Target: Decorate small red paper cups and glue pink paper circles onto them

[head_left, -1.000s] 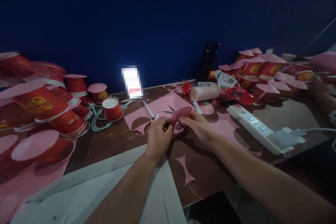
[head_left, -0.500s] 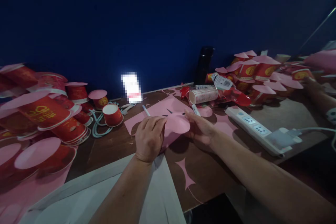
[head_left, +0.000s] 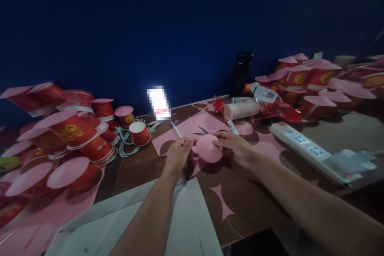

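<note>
Between my two hands is a pink paper circle [head_left: 208, 149], held by its edges above the brown table. My left hand [head_left: 177, 155] pinches its left edge. On the other side, my right hand [head_left: 235, 147] grips the right edge between thumb and fingers. Just beyond lies a pair of scissors [head_left: 204, 130], partly hidden by my right hand, on a cut pink paper sheet [head_left: 192, 126]. A white pen [head_left: 176, 130] rests on that sheet, to the left of the scissors.
Stacked red paper cups [head_left: 75, 132] topped with pink discs crowd the left; more red cups [head_left: 324, 76] stand at the back right. A sleeve of cups [head_left: 241, 110], a black bottle [head_left: 241, 74], a power strip [head_left: 309, 148] and a glowing phone [head_left: 159, 102] lie around. White board [head_left: 192, 216] is in front.
The pink circle has turned to face me more fully, and my left fingers have shifted to its edge. The view has swung left; the other person's arm at the right is out of sight.
</note>
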The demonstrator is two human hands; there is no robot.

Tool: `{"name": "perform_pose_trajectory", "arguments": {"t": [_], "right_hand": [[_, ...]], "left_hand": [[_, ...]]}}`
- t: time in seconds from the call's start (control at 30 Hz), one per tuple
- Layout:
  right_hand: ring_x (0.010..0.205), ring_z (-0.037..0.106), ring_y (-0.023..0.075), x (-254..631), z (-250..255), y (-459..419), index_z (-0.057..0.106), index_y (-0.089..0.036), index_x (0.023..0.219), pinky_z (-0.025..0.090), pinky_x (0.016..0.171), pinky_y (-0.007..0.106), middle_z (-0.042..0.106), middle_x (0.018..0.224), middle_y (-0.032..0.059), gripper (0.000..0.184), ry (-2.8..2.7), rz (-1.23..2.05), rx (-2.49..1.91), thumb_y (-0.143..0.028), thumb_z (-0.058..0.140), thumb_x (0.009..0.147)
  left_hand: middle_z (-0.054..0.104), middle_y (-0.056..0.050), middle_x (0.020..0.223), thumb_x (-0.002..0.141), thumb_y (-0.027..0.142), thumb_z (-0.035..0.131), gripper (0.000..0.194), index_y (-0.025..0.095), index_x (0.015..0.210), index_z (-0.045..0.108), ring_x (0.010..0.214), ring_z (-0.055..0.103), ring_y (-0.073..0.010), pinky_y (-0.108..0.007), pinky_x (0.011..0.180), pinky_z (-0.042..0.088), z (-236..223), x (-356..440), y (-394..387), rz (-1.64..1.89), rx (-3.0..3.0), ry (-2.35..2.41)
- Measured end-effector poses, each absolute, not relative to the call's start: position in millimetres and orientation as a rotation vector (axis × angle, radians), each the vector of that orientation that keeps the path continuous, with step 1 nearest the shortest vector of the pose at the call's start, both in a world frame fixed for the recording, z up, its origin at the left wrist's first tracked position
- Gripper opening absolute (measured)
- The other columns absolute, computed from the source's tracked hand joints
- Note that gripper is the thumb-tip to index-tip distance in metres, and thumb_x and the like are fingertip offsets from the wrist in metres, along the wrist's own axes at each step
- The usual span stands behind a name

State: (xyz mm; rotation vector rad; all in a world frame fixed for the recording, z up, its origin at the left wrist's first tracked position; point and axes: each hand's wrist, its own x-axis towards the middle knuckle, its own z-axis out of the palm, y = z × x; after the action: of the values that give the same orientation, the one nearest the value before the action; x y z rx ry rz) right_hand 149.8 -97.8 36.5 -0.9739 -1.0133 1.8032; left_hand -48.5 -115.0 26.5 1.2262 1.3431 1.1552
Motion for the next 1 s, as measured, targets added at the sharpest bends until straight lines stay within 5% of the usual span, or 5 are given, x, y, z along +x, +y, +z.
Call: {"name": "perform_pose_trajectory", "arguments": {"t": [0.23,0.5,0.63,0.8,1.0], "right_hand": [[0.064,0.061,0.0109,144.2,39.0,-102.7,0.068,-0.018,0.095,0.049,0.059,0.022,0.069,0.079,0.0015,0.026,-1.05,1.816,-0.987,-0.023,0.076,0.07],[0.067,0.061,0.0103,143.9,37.0,-101.9,0.068,-0.02,0.094,0.05,0.061,0.021,0.068,0.082,0.0012,0.025,-1.025,1.763,-1.022,-0.022,0.076,0.07],[0.069,0.061,0.0123,146.4,33.7,-97.1,0.068,-0.022,0.099,0.053,0.061,0.023,0.067,0.085,0.0018,0.032,-0.975,1.75,-1.054,-0.021,0.078,0.068],[0.071,0.061,0.0116,146.4,33.3,-98.9,0.069,-0.023,0.095,0.054,0.063,0.021,0.067,0.088,0.0012,0.027,-0.95,1.749,-1.052,-0.02,0.077,0.069],[0.073,0.063,0.011,148.1,29.1,-95.5,0.069,-0.021,0.097,0.054,0.066,0.02,0.068,0.089,0.0021,0.027,-0.964,1.807,-1.019,-0.02,0.076,0.071]], "left_hand": [[0.055,0.001,0.059,0.058,0.049,0.079,0.041,0.013,0.07,0.065,0.051,0.044,-0.0077,-0.022,0.05,0.034,30.4,-46.7,-114.2,1.069,1.076,1.184],[0.057,0.0,0.062,0.069,0.05,0.071,0.037,0.014,0.068,0.065,0.057,0.048,-0.0097,-0.024,0.057,0.038,25.7,-50.2,-112.9,1.143,1.197,1.234],[0.066,-0.005,0.083,0.081,0.052,0.058,0.04,0.017,0.095,0.07,0.072,0.057,-0.015,-0.028,0.07,0.046,39.0,-62.5,-113.1,1.314,1.504,1.518],[0.055,-0.017,0.123,0.079,0.045,0.063,0.058,0.015,0.128,0.051,0.116,0.049,-0.0274,-0.044,0.099,0.039,49.9,-108.0,-97.2,1.903,1.779,2.127],[0.035,-0.028,0.144,0.066,0.049,0.075,0.099,0.011,0.143,0.024,0.137,0.028,-0.0381,-0.056,0.108,0.024,27.4,-151.7,-72.1,1.662,1.607,2.533]]}}
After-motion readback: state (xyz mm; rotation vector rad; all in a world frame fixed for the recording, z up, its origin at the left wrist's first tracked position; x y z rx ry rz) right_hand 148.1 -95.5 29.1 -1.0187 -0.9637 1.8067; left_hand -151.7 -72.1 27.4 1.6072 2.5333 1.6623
